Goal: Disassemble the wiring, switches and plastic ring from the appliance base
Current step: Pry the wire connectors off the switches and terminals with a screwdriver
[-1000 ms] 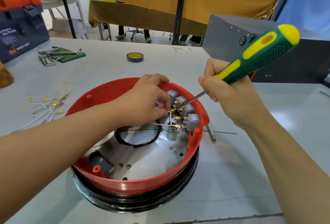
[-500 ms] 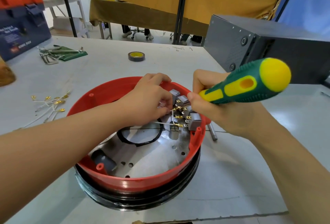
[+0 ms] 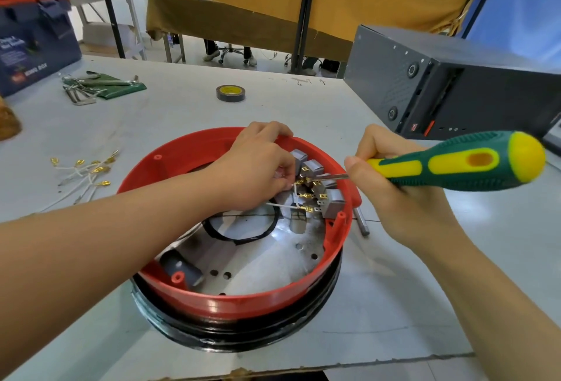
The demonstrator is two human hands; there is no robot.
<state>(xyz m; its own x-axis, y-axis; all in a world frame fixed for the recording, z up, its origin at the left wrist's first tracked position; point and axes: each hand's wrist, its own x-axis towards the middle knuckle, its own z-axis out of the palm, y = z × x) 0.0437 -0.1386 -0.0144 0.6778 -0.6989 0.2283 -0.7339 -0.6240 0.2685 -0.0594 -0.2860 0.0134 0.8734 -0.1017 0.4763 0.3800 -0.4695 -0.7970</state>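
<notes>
While the red plastic ring [image 3: 243, 301] sits on the black base [image 3: 236, 335] on the table [image 3: 394, 304], the right hand [image 3: 397, 189] grips a screwdriver [image 3: 455, 165], tip at the grey switches [image 3: 315, 180]. Beside them, the left hand [image 3: 258, 168] pinches a white wire [image 3: 282, 206].

Your left hand [image 3: 258, 168] pinches a white wire [image 3: 280, 206] inside the red ring [image 3: 243, 301] while your right hand [image 3: 403, 192] holds the screwdriver [image 3: 455, 165], tip at the grey switches [image 3: 321, 180].
</notes>
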